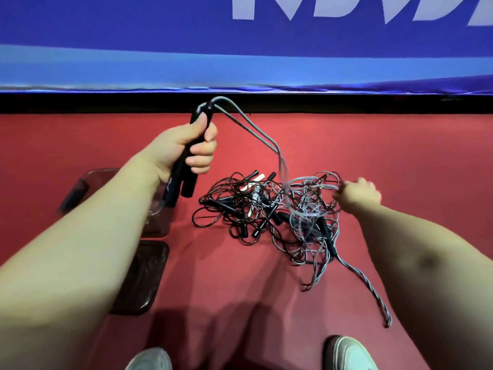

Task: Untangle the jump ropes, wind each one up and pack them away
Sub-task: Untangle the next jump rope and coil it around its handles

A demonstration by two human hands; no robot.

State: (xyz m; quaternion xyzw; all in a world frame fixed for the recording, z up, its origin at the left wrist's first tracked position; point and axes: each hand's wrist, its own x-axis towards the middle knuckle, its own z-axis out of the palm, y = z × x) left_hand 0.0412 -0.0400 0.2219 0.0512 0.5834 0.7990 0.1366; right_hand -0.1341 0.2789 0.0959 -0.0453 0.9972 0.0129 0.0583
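A tangled heap of jump ropes (269,212) lies on the red floor, black cords to the left and grey cords to the right, with several black handles and a white one among them. My left hand (186,145) grips two black handles (184,169) held upright above the floor; their grey rope (256,134) runs down from the handle tops into the heap. My right hand (357,194) is at the heap's right edge, blurred, its fingers in the grey cords. A twisted grey strand (365,284) trails toward the lower right.
A clear plastic box (157,220) sits on the floor at the left under my left forearm, with a dark lid (144,279) in front of it. A blue padded barrier (240,49) closes off the far side. My two shoes (346,353) show at the bottom edge.
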